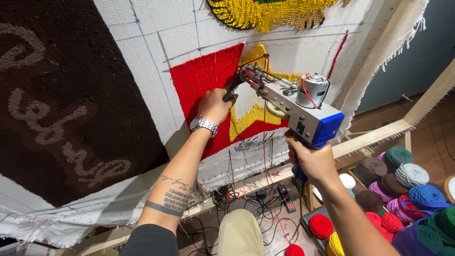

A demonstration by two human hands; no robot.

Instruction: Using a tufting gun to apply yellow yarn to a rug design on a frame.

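The left hand was closed tight around the black front handle of a tufting gun, fingers wrapped fully with no gap showing, a metal watch on its wrist and dark tattoos along the forearm. The right hand was likewise clenched around the blue rear grip of the same gun, lower and nearer to the person, with the end of the grip poking out below the fist.

In the head view, the gun sat between the two hands, tilted so that its needle end pointed up and left against a stretched white cloth. A small silver motor stood on top of its grey body. The needle end touched the cloth at the edge of a red tufted patch, just beside a yellow tufted patch. A red strand of yarn hung down from the gun. Far left, a dark brown tufted area with pale lettering filled the cloth. More yellow tufting showed at the top.

The cloth was stretched on a wooden frame. At the lower right lay many yarn balls in green, brown, purple, blue, red and yellow. Black cables lay tangled on the floor beneath the frame.
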